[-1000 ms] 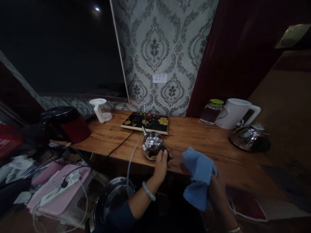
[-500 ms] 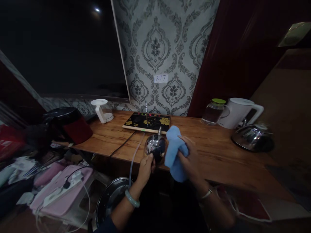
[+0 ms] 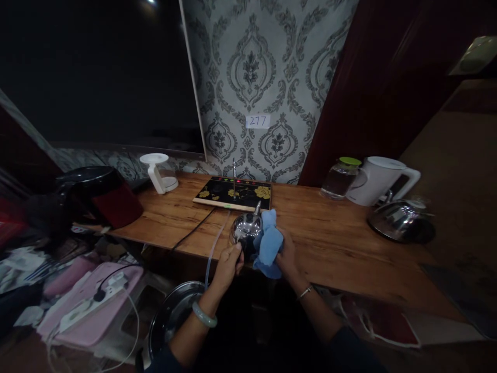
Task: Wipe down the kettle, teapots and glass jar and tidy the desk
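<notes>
A shiny metal kettle (image 3: 247, 226) with a short spout sits near the front edge of the wooden table, its spout pointing away from me. My left hand (image 3: 230, 262) is closed around the kettle's dark handle. In my right hand (image 3: 288, 259) is a bunched blue cloth (image 3: 271, 243), pressed against the kettle's right side. The cloth hides that side and the fingertips of my right hand. Just behind the kettle lies a black electric tea stove (image 3: 248, 192) with gold flowers and an upright metal tap.
To the right stand a glass jug (image 3: 337, 182) with a green lid, a white electric kettle (image 3: 370, 181) and another metal kettle (image 3: 402, 221). Leftward are a white-handled glass pot (image 3: 161, 178) and a dark red appliance (image 3: 104, 197). A power strip (image 3: 93, 305) rests on a pink stool.
My right hand has brought the blue cloth left, from beside the kettle onto its right side. My left hand keeps its grip on the handle. The view has shifted slightly.
</notes>
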`<state>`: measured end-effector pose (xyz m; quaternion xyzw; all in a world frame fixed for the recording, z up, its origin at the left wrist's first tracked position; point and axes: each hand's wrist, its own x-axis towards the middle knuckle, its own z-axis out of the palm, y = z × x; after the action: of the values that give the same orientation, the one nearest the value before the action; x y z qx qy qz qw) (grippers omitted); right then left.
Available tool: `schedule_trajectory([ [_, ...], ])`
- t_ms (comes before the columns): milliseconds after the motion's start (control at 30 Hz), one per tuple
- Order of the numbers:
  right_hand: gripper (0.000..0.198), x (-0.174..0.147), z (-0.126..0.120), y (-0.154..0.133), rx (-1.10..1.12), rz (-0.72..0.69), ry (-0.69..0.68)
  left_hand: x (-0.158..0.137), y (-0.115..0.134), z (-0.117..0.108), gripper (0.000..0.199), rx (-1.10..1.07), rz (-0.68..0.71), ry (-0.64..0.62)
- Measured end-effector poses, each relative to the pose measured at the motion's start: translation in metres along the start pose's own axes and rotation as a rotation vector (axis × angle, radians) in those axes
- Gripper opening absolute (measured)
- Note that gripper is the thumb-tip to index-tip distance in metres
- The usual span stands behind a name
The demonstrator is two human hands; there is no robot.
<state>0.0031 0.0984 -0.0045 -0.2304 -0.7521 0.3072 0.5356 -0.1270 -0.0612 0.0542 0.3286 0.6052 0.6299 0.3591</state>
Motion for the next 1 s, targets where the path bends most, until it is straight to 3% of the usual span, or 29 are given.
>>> schedule_trajectory([
  [100,0.044,-0.002,-0.019,0.005,0.011,0.167,-0.043,0.001,-0.002,-0.002,0.068,0.005,0.007,-0.01],
  [200,0.046,0.01,-0.038,-0.007,0.047,0.265,0.031,0.006,-0.002,-0.008,0.069,0.003,-0.002,-0.001],
  [333,0.047,0.043,-0.047,-0.043,0.197,0.202,0.139,0.017,0.001,-0.019,0.068,0.025,-0.007,-0.03],
  [433,0.043,0.063,-0.031,-0.057,0.282,0.13,0.094,0.025,0.003,-0.026,0.069,0.058,-0.015,-0.048],
  [567,0.038,0.065,0.004,-0.035,0.269,0.18,-0.078,0.027,0.003,-0.028,0.07,0.062,-0.005,-0.056],
  [667,0.043,0.056,0.013,-0.005,0.241,0.223,-0.092,0.026,0.002,-0.027,0.069,0.059,0.025,-0.041],
  [833,0.049,0.036,-0.002,0.027,0.152,0.232,-0.142,0.024,0.0,-0.025,0.067,0.053,0.034,0.001],
  [1000,0.032,0.015,-0.03,0.021,0.104,0.257,-0.16,0.02,0.001,-0.02,0.063,0.053,0.053,0.066],
])
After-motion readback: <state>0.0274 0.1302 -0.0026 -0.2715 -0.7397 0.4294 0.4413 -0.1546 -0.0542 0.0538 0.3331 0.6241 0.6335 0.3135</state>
